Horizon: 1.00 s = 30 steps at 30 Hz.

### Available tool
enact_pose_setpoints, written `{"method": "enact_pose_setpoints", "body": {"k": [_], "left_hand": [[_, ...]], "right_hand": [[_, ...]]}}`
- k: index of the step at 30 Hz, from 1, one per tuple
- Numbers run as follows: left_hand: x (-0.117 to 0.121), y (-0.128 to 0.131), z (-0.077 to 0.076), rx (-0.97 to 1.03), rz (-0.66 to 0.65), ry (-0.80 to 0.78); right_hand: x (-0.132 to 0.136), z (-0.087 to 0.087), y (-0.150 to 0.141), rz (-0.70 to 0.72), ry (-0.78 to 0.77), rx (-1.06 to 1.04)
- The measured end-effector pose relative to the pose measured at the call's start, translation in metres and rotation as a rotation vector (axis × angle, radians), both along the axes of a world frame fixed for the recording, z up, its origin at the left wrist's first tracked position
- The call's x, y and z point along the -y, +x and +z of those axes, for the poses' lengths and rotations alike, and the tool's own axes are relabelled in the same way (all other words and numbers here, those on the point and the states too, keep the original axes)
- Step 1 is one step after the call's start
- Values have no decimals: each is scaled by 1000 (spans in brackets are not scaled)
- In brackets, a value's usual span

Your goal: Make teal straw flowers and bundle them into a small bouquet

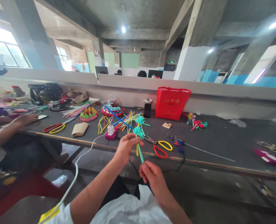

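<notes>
My left hand [126, 148] is closed round the upper stem of a turquoise pipe-cleaner flower [139, 132], just under its fluffy head. Lower down, my right hand [152, 175] pinches the end of the same green stem. A short yellow piece hangs beside the stem below my left fingers. Behind the held flower shows a second turquoise tuft [140, 120]; whether it is joined on, I cannot tell. A long blue stick [119, 115] slants up left from behind the flower head. Right of my left hand lie scissors [158, 145] with one yellow and one red handle.
On the dark table are a blue glue gun [180, 145], a red bag [172, 103], loose coloured pipe cleaners [130, 120], a magenta power strip [111, 133] with a white plug, and more scissors [55, 128]. A white cable crosses at left. A co-worker's hand [27, 119] rests at far left.
</notes>
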<state>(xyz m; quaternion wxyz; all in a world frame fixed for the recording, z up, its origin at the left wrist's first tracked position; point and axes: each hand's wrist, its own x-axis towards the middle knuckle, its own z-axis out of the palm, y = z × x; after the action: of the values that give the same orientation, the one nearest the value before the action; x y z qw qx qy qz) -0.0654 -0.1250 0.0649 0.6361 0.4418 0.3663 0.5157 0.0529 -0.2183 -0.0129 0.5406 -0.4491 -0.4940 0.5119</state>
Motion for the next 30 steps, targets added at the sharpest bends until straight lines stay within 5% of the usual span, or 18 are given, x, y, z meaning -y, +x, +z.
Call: {"method": "enact_pose_setpoints", "body": {"k": [6, 9, 12, 16, 20, 30], "left_hand": [[-17, -18, 5, -24, 45, 19], [-10, -17, 4, -65, 43, 38], [-1, -9, 1, -135, 65, 89], [8, 7, -9, -237, 49, 172], [18, 18, -21, -191, -66, 42], [32, 19, -29, 22, -187, -108]], "right_hand": [[23, -67, 7, -28, -114, 96], [18, -83, 16, -64, -129, 131], [6, -70, 21, -75, -78, 114], [-13, -29, 15, -57, 11, 24], [-25, -1, 4, -19, 35, -41], [-17, -1, 0, -130, 37, 30]]}}
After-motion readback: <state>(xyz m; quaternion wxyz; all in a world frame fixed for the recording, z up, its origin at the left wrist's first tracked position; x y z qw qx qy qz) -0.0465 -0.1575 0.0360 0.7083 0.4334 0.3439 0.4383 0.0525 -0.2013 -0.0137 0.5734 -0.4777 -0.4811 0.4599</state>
